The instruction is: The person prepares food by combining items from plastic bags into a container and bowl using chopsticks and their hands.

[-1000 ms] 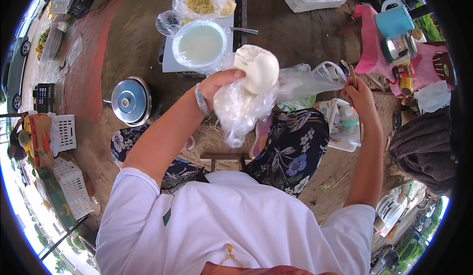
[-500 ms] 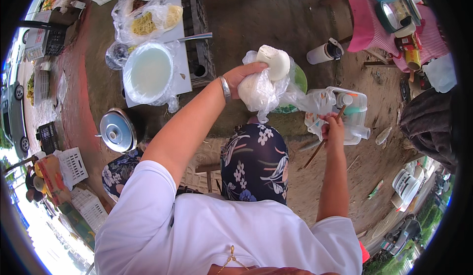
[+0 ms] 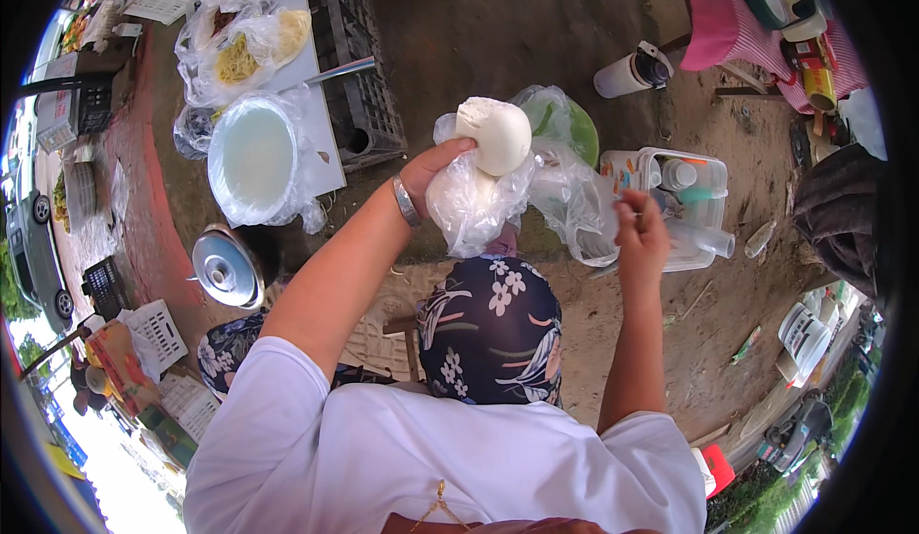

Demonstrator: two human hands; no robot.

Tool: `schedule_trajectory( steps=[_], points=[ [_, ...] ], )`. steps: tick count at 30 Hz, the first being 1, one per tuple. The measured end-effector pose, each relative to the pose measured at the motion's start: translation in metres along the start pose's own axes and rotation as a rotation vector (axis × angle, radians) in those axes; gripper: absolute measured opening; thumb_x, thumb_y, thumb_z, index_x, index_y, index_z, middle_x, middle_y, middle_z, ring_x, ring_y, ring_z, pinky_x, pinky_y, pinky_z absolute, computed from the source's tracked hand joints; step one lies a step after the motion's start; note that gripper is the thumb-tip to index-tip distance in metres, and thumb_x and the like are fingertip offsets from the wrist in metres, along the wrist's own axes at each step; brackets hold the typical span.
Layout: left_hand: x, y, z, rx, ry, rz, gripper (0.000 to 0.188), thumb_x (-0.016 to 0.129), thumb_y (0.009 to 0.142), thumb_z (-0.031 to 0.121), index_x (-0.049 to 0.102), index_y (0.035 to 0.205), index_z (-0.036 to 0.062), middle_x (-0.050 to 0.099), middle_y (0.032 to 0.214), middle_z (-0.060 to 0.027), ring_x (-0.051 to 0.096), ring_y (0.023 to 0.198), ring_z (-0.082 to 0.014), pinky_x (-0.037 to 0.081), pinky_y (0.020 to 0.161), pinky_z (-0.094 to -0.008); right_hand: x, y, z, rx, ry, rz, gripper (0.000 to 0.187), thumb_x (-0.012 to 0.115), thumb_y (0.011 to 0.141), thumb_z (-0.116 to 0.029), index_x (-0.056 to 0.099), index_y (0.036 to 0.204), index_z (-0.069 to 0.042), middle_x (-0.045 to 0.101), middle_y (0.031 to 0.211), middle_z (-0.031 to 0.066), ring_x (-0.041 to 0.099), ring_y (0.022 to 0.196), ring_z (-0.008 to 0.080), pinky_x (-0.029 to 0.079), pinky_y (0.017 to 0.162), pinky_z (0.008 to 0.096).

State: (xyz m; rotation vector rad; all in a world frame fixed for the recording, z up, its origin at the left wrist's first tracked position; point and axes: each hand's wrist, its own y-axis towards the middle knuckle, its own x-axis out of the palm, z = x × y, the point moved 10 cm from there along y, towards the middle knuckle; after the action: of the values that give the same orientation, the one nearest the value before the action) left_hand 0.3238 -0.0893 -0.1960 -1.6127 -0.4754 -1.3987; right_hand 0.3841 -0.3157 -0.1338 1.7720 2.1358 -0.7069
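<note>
My left hand (image 3: 433, 172) grips a clear plastic bag (image 3: 467, 204) together with a smooth white rounded lump (image 3: 502, 138), dough-like, rough and broken on top. The lump sticks up out of the bag above my knee. Right of it, loose clear plastic (image 3: 579, 199) droops over the edge of a green bowl (image 3: 582, 132). My right hand (image 3: 643, 235) is raised beside that plastic, fingers curled together and slightly blurred; what they hold, if anything, cannot be made out. Just behind it stands a clear plastic box (image 3: 710, 199) with a white-capped bottle (image 3: 679, 173) inside.
On the left, a plastic-lined basin (image 3: 251, 159) of pale liquid and bagged food (image 3: 239, 58) rest on a white board (image 3: 325, 142). A lidded metal pot (image 3: 227, 268) sits nearer. A white bottle (image 3: 627, 77) stands far right, near a pink-covered table (image 3: 710, 17).
The left hand and white lump have shifted left and slightly nearer. The brown stick seen earlier in the right hand no longer shows. The view has shifted somewhat.
</note>
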Motion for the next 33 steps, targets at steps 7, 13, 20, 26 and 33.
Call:
schedule_trajectory(
  steps=[7,13,20,26,33],
  points=[
    [0.03,0.001,-0.005,-0.022,0.023,-0.102,0.058,0.059,0.081,0.032,0.04,0.125,-0.0002,0.055,0.115,-0.0174,0.058,0.101,-0.0275,0.046,0.09,-0.0389,0.102,0.009,0.069,0.243,0.209,-0.323,0.042,0.049,0.083,-0.009,0.046,0.124,-0.004,0.061,0.101,0.014,0.057,0.054,0.0154,0.049,0.052,0.0278],
    [-0.006,0.04,-0.022,-0.159,0.174,0.043,0.045,0.062,0.08,0.03,0.051,0.113,0.0016,0.062,0.101,-0.0118,0.062,0.089,-0.022,0.05,0.082,-0.0357,0.099,0.03,0.069,-0.375,-0.401,-0.12,0.043,0.05,0.074,-0.004,0.051,0.117,-0.004,0.057,0.107,0.0186,0.061,0.084,0.0302,0.048,0.073,0.037],
    [-0.051,0.032,-0.035,-0.122,0.108,0.127,0.049,0.061,0.081,0.033,0.048,0.117,0.0035,0.06,0.107,-0.0127,0.06,0.095,-0.0231,0.048,0.085,-0.0367,0.088,0.053,0.121,0.112,-0.073,-0.263,0.019,0.058,0.076,-0.011,0.061,0.094,-0.003,0.06,0.082,0.0116,0.059,0.073,0.0239,0.045,0.067,0.0325],
    [0.06,0.018,-0.008,-0.061,0.028,-0.097,0.049,0.06,0.08,0.029,0.048,0.118,0.001,0.059,0.108,-0.0135,0.06,0.094,-0.0223,0.05,0.083,-0.0358,0.092,0.072,0.056,0.284,0.233,-0.192,0.02,0.06,0.081,-0.021,0.06,0.089,-0.003,0.057,0.071,0.0008,0.053,0.057,0.0108,0.04,0.053,0.0245],
    [0.001,0.056,-0.027,-0.08,0.102,0.065,0.048,0.065,0.077,0.031,0.051,0.114,0.0027,0.062,0.101,-0.0117,0.063,0.087,-0.0215,0.051,0.079,-0.0336,0.099,0.076,0.083,0.455,0.258,-0.248,0.018,0.056,0.083,-0.021,0.061,0.089,-0.005,0.053,0.062,-0.0019,0.048,0.051,0.0085,0.037,0.047,0.0237]
  ],
)
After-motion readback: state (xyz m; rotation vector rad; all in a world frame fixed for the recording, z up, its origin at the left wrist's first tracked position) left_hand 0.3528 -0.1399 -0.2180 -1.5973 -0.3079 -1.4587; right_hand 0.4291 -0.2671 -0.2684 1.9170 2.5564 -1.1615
